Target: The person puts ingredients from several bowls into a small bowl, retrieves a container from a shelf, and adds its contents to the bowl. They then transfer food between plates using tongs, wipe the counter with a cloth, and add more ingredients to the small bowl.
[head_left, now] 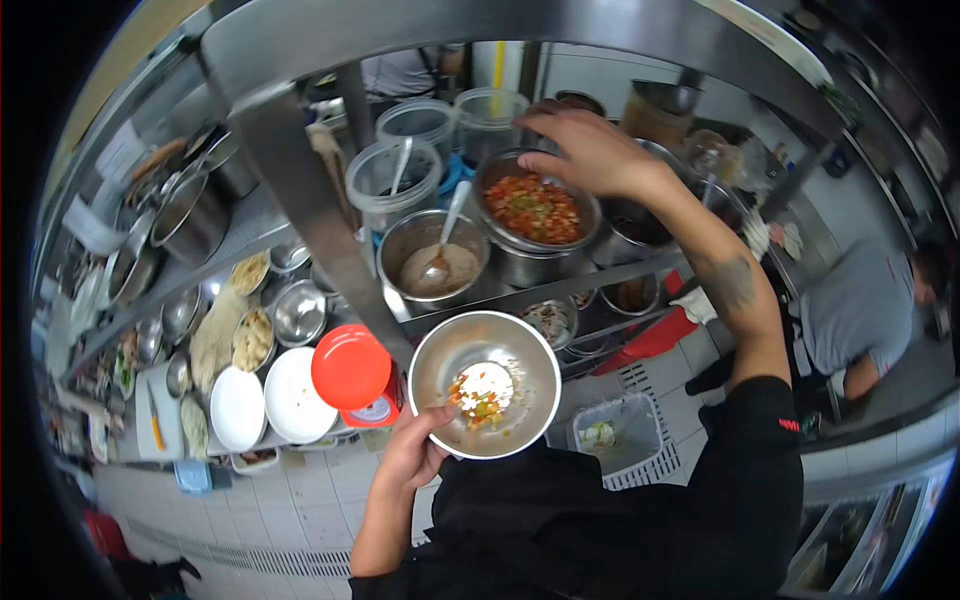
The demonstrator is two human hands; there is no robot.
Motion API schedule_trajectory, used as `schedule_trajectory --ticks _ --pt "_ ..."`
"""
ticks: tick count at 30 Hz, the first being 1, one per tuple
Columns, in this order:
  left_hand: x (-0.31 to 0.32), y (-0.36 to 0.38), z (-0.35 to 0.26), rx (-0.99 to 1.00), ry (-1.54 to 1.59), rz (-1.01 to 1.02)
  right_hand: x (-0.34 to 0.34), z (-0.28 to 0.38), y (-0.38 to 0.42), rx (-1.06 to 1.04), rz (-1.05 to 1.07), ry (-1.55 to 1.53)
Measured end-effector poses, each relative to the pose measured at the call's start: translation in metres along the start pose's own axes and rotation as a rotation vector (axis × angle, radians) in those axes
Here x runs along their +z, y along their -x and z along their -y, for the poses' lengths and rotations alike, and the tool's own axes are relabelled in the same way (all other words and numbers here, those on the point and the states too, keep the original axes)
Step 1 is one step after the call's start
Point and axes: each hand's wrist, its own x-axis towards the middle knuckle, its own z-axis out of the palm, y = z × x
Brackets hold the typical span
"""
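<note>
My left hand [412, 450] grips the rim of a steel mixing bowl [520, 345] held in front of my chest. Chopped white, red and green bits lie at its bottom. My right hand [588, 150] reaches forward over a steel pot of chopped red and green salsa [533, 208] on the counter shelf, fingers bent down near its far rim. Whether it holds anything I cannot tell. A steel pot of beige sauce [432, 268] with a spoon stands left of the salsa.
A red-lidded container [352, 368] sits beside the bowl, with white plates [268, 400] and small steel bowls to the left. Clear plastic tubs [392, 180] stand behind the pots. A steel post [300, 190] crosses the shelf. A person in grey [860, 310] crouches at right.
</note>
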Motion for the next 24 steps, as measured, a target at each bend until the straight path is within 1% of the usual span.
schedule_trajectory --ticks 1,3,5,6,7,8,9,10,11,12,13,14,15,16,17,18,19,20,21,22,23,24 --pt "0.000 0.002 0.004 -0.018 -0.017 0.024 0.015 -0.032 -0.001 0.147 0.065 -0.020" --pt "-0.003 0.007 0.007 0.013 0.002 -0.019 0.031 -0.068 -0.003 0.266 0.333 -0.203" --pt "-0.002 0.001 0.006 0.057 0.019 -0.024 0.042 -0.075 -0.005 0.309 0.310 -0.268" --pt "-0.002 0.001 0.006 0.046 0.016 -0.017 0.038 -0.067 -0.006 0.370 0.287 -0.295" --pt "-0.004 0.002 0.007 0.030 0.016 -0.017 0.034 -0.065 -0.006 0.363 0.292 -0.291" --pt "-0.008 0.000 0.006 0.000 0.009 0.027 0.032 -0.063 -0.005 0.400 0.194 -0.258" --pt "-0.007 -0.002 0.009 0.005 0.018 0.018 0.029 -0.061 -0.004 0.434 0.098 -0.228" --pt "-0.005 -0.005 0.010 -0.002 -0.010 -0.002 0.018 -0.053 -0.004 0.511 0.122 -0.187" --pt "-0.005 -0.006 0.012 -0.010 -0.042 -0.026 0.029 -0.076 -0.003 0.558 0.097 -0.051" --pt "-0.006 -0.007 0.013 -0.025 -0.056 -0.026 0.022 -0.084 -0.001 0.628 0.118 -0.051" --pt "-0.008 -0.007 0.014 -0.021 -0.052 -0.037 0.004 -0.087 0.005 0.522 0.061 -0.062" --pt "-0.009 -0.007 0.016 -0.026 -0.053 -0.022 -0.011 -0.096 0.009 0.563 0.119 -0.108" --pt "-0.007 -0.006 0.017 -0.030 -0.052 -0.007 -0.020 -0.109 0.014 0.549 0.098 -0.199" --pt "0.001 -0.003 0.017 -0.021 -0.031 -0.035 -0.029 -0.118 0.029 0.524 0.074 -0.139" --pt "0.001 -0.003 0.017 -0.011 -0.016 -0.046 -0.039 -0.129 0.033 0.581 0.221 -0.055" --pt "-0.001 -0.002 0.017 -0.019 -0.029 -0.039 -0.041 -0.134 0.047 0.515 0.207 -0.142" --pt "-0.001 0.000 0.018 -0.023 -0.036 -0.037 -0.043 -0.138 0.055 0.687 0.341 0.094" --pt "0.006 0.001 0.015 -0.036 -0.040 -0.078 -0.040 -0.143 0.062 0.534 0.345 0.061" --pt "0.006 0.000 0.015 -0.007 -0.021 -0.104 -0.041 -0.147 0.059 0.596 0.500 -0.159" --pt "0.002 -0.002 0.015 -0.024 -0.047 -0.072 -0.040 -0.140 0.055 0.625 0.486 -0.245" --pt "0.001 -0.002 0.014 -0.046 -0.074 -0.039 -0.033 -0.133 0.045 0.594 0.497 -0.253" --pt "0.003 -0.003 0.011 -0.047 -0.081 -0.004 -0.029 -0.112 0.030 0.545 0.332 -0.225"
